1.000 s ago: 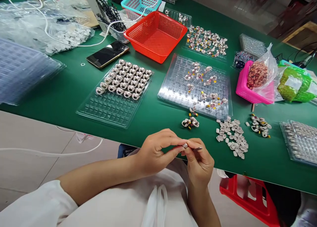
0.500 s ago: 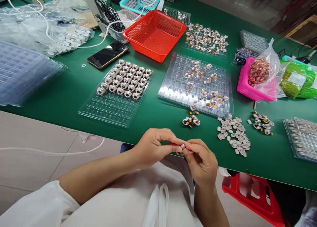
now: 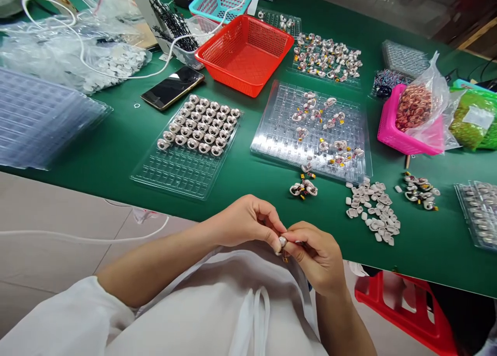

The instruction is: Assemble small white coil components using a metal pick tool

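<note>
Between the fingertips of both hands is a small whitish rounded part (image 3: pixel 283 241), with a bit of orange-yellow showing below it. My left hand (image 3: pixel 252 224) pinches it from the left, thumb and fingers bent. From the right, my right hand (image 3: pixel 316 252) grips it with thumb and index finger; much of the part is hidden. Just beyond the hands on the green table lies a small cluster of white parts with yellow tabs (image 3: pixel 303 188). A pile of loose white pieces (image 3: pixel 375 211) lies to the right of it.
A clear tray (image 3: pixel 174 177) holds rows of silvery-white rounded parts. Stacked clear trays (image 3: pixel 267 138) carry scattered wired parts. Farther back are a red basket (image 3: pixel 244 60), a phone (image 3: pixel 173 88) and a white cable (image 3: pixel 151 75). A pink basket (image 3: pixel 388 123) stands right; a red stool (image 3: pixel 404 312) is below.
Both hands have turned the small part slightly and brought it a little lower and nearer my body. My left fingers are more curled. The whole view has shifted slightly.
</note>
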{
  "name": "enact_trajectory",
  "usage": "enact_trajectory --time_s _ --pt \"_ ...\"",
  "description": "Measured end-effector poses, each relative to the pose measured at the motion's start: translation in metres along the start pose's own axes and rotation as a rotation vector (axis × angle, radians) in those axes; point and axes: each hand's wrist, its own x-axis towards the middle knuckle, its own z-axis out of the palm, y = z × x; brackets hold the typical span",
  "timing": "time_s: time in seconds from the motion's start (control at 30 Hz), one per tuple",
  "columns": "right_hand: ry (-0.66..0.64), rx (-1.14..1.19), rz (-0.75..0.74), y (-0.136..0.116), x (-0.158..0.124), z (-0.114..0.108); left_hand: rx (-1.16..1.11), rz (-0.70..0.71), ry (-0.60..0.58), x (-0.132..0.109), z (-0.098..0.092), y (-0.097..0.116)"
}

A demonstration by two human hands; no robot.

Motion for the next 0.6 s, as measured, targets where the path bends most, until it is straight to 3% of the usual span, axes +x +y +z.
enact_trajectory --time_s 0.23,0.37,0.6 --pt "0.016 -0.053 0.009 0.002 0.004 -0.001 0.111 0.076 0.017 0.0 -0.002 0.004" --pt "0.043 -0.174 -0.06 0.0 0.006 -0.005 0.183 0.034 -0.09 -0.001 -0.008 0.01" --pt "-0.022 -0.389 -0.393 -0.005 0.012 -0.009 0.173 -0.068 -0.223 -0.005 -0.011 0.017"
